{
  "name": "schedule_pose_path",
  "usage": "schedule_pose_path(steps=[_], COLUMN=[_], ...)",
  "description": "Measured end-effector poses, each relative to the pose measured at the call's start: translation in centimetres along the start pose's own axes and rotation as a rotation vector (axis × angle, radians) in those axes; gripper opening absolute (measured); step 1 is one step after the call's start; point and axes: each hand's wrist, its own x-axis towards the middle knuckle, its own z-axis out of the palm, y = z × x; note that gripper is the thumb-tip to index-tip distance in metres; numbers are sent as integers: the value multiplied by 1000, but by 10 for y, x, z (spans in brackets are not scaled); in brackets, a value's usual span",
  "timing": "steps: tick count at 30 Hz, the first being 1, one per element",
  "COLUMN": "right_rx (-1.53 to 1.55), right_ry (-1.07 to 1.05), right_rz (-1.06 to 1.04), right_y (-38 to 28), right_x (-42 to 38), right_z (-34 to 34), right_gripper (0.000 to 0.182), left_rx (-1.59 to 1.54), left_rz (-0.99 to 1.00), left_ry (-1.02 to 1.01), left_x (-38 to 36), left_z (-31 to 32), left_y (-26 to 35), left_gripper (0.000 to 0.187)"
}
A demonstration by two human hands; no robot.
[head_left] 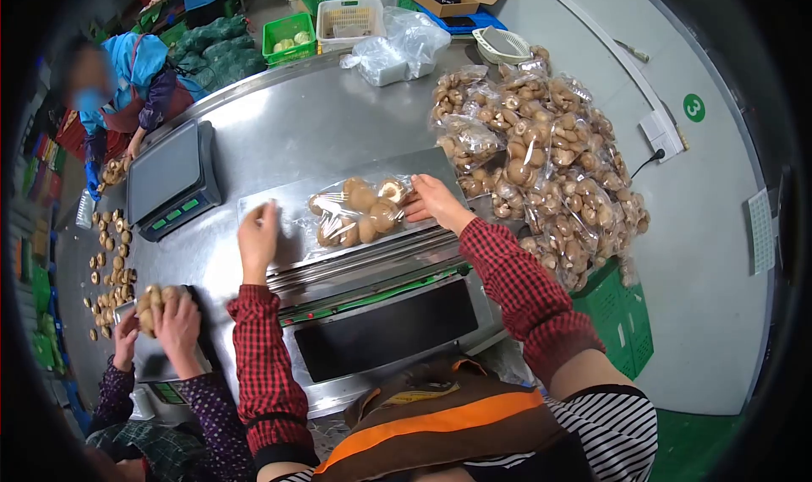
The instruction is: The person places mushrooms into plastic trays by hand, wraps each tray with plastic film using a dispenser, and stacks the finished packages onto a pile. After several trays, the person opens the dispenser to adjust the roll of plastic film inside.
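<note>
A clear plastic bag of brown-capped mushrooms [361,199] lies flat on the metal sealing machine's top plate in front of me. My right hand [434,203] has its thumb and fingers around the bag's right end. Left of the bag, my left hand [258,238] is raised with thumb and fingers a little apart, and nothing shows in it. Below the bag run the machine's long bars [372,262], with a dark panel [387,330] on the near side.
Many bagged mushrooms [541,161] are heaped on the right. A scale [173,178] stands at left beside loose mushrooms [110,266]. A neighbour's hands [176,325] hold mushrooms at lower left; another person [139,68] works across the table. Plastic bags [402,46] lie at the back.
</note>
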Motion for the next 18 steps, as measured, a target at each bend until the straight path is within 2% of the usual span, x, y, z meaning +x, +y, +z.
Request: schedule_pose_path(steps=[1,2,4,5,7,8,10,14,15,16,18], right_rx=[7,9,17,-8,-21,-14,-2,191,246,289,263], right_ry=[-1,-7,-7,17,58,86,132,13,-82,-91,24], right_rz=[-3,2,5,5,5,-31,-60,234,276,315,317], right_y=[1,2,1,-2,-9,-12,-18,4,22,36,54], right_x=[1,1,1,-3,-18,-32,-66,-164,-185,-203,-230], right_z=[0,-1,2,5,6,5,1,-1,-4,-3,3], right_gripper=[40,39,39,39,38,39,40,41,41,41,36], left_rx=[140,118,211,214,-155,-154,-495,-396,-457,-419,-266], left_rz=[-131,-75,71,79,125,134,-65,-150,-306,-357,-348], left_ry=[-223,-295,-360,-368,-78,-96,-69,-212,-305,-351,-366], left_x=[-8,-17,-31,-34,-37,-42,-58,-119,-142,-163,-190], left_z=[-2,10,17,24,43,43,37,14,10,11,12], left_y=[11,-1,15,13,6,8,22,42,48,48,46], left_gripper=[52,54,47,47,39,39,34,35,36,36,36])
